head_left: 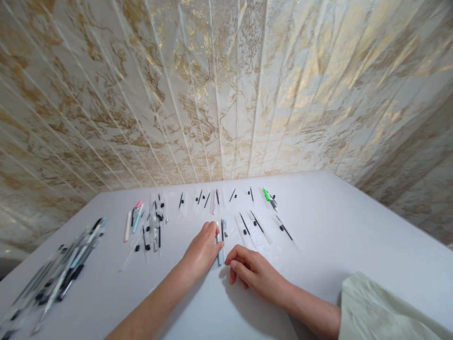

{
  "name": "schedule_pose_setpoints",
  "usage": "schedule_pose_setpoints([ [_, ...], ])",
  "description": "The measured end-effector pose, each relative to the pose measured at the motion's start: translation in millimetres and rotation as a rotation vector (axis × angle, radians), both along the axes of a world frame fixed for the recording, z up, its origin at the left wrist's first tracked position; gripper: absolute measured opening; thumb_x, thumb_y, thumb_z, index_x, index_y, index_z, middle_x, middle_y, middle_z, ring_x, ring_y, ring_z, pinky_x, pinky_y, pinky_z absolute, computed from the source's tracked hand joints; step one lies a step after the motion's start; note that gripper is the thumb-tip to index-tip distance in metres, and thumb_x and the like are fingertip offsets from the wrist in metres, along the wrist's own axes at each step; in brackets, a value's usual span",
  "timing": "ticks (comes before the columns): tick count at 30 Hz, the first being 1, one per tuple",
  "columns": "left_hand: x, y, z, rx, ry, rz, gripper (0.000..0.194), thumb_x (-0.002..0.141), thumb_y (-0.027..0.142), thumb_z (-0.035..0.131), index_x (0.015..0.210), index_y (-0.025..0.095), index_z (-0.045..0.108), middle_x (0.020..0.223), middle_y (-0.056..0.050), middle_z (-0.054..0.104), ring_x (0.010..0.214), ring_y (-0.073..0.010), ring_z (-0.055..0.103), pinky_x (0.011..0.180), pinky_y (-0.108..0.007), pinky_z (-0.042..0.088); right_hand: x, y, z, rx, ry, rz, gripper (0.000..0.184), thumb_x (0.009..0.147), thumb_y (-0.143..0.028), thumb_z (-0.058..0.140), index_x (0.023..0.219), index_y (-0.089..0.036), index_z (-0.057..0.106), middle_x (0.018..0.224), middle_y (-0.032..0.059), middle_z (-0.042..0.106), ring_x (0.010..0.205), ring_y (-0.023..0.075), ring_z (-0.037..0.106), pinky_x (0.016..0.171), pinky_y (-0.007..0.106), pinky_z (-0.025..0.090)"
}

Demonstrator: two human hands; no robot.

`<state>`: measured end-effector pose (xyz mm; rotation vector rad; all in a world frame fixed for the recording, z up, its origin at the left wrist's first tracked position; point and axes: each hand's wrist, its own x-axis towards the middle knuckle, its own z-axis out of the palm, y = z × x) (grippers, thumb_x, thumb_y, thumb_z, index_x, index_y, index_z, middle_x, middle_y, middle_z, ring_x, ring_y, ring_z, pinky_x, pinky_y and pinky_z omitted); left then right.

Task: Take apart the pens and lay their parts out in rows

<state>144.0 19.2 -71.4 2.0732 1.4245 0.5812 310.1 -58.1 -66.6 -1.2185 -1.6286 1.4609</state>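
My left hand is closed around a light blue pen barrel on the white table, and its lower end sticks out below the thumb. Just right of these fingers lie a dark thin refill and a small light blue piece. My right hand hovers close by on the right, its fingers loosely bent and apart, with nothing visible in them. Clear pen barrels with dark refills and black caps lie beyond it.
A large pile of pens spreads over the table's left side. Pen parts cluster left of centre, near a white and a light blue barrel. A pink pen and a green-capped pen lie toward the back, before a gold-patterned curtain.
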Motion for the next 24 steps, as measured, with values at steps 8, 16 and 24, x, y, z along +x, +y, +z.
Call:
schedule_pose_setpoints([
  [8, 6, 1, -5.5, -0.001, -0.062, 0.024, 0.016, 0.074, 0.011, 0.054, 0.079, 0.022, 0.043, 0.09, -0.002, 0.049, 0.077, -0.016, 0.052, 0.069, -0.027, 0.042, 0, 0, 0.6, 0.011, -0.023, 0.004, 0.012, 0.089, -0.022, 0.042, 0.092, -0.02, 0.053, 0.071, -0.0009, 0.065, 0.049, 0.0087, 0.045, 0.051, 0.02, 0.038],
  [16, 10, 4, -2.5, -0.036, -0.156, 0.066, 0.013, 0.074, 0.012, 0.055, 0.079, 0.021, 0.046, 0.087, -0.001, 0.05, 0.073, -0.0146, 0.053, 0.065, -0.026, 0.044, -1, 0, 1.7, 0.017, -0.044, 0.011, 0.012, 0.088, -0.022, 0.042, 0.091, -0.021, 0.054, 0.072, -0.0014, 0.066, 0.049, 0.0089, 0.045, 0.052, 0.021, 0.038],
  [24, 15, 7, -6.9, -0.066, -0.236, 0.076, 0.012, 0.075, 0.015, 0.054, 0.078, 0.021, 0.044, 0.083, 0.001, 0.05, 0.06, -0.0113, 0.051, 0.055, -0.024, 0.043, -1, -1, 1.8, 0.036, -0.083, 0.022, 0.012, 0.088, -0.022, 0.042, 0.089, -0.02, 0.054, 0.071, -0.0015, 0.066, 0.05, 0.0094, 0.045, 0.053, 0.021, 0.037],
])
